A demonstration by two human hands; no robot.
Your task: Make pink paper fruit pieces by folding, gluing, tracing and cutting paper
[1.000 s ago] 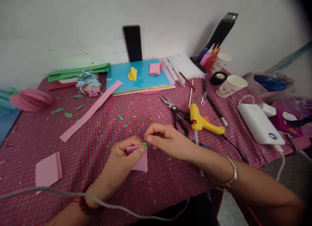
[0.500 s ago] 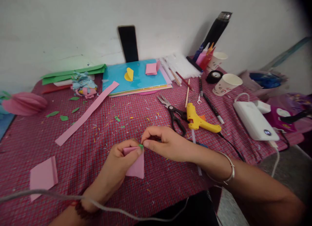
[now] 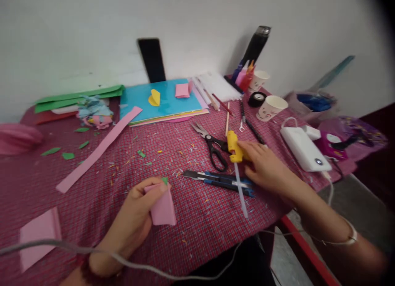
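Note:
My left hand pinches a folded pink paper piece between thumb and fingers, above the front of the table. A small green bit of paper sticks up at its top edge, by my thumb. My right hand lies over the handle of a yellow hot glue gun and has its fingers around it. From the gun's back end a clear glue stick points toward me, across a blue and black utility knife. Black-handled scissors lie just left of the gun.
A long pink strip and another folded pink paper lie on the left. Coloured sheets stand at the back below a phone. Paper cups and a white power bank are at right. A cable crosses the front.
My right hand has left the green bit at the pink paper and moved right onto the glue gun. My left hand still holds the paper. The view has shifted slightly right.

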